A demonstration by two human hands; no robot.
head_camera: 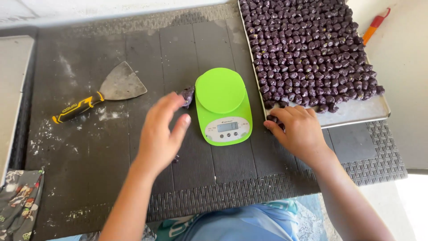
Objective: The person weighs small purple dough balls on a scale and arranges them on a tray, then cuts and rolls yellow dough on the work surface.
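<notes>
Meanwhile right hand [299,129] pinches purple piece [273,119] (left hand [161,129] open) beside scale [223,105].

Left hand [161,129] open, right hand [299,130] curled

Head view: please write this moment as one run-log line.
left hand: reaching to dark dough lump | right hand: holds dough ball | green scale: empty

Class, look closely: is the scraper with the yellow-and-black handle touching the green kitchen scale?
Apart. The head view shows the scraper lying well left of the green scale, with a bare strip of dark mat plainly between them.
</notes>
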